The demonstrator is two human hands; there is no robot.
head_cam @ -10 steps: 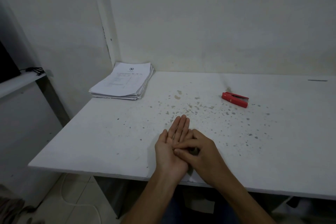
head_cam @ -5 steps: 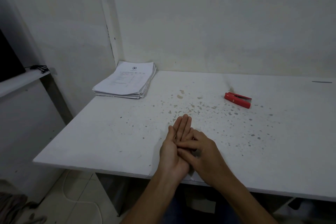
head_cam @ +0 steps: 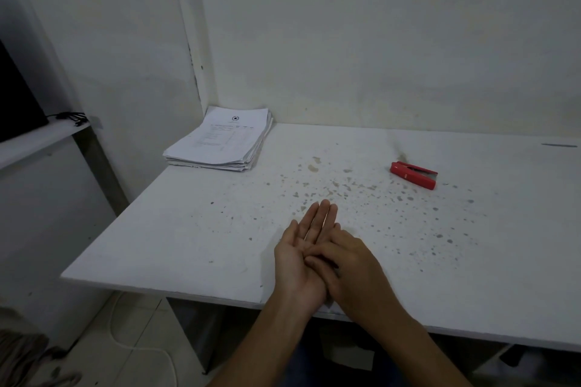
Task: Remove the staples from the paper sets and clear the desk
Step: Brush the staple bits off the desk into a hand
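Observation:
My left hand (head_cam: 300, 245) lies palm up with straight fingers on the white desk (head_cam: 188, 229), near its front edge. My right hand (head_cam: 355, 276) lies over it from the right, its curled fingertips pressed into the left palm. Anything between those fingertips is too small to see. A stack of printed paper sets (head_cam: 223, 141) sits in the desk's far left corner against the wall. A red staple remover (head_cam: 413, 175) lies on the desk at the far right of centre, away from both hands.
Grey specks and stains dot the middle of the desk. A thin dark strip (head_cam: 559, 145) lies at the far right edge. A side shelf (head_cam: 37, 138) with a black cable stands on the left. A white cord (head_cam: 125, 336) runs over the floor below.
Both hands stay together in nearly the same place. The view has drifted a little, so the paper stack and the red staple remover sit slightly further right in the frame.

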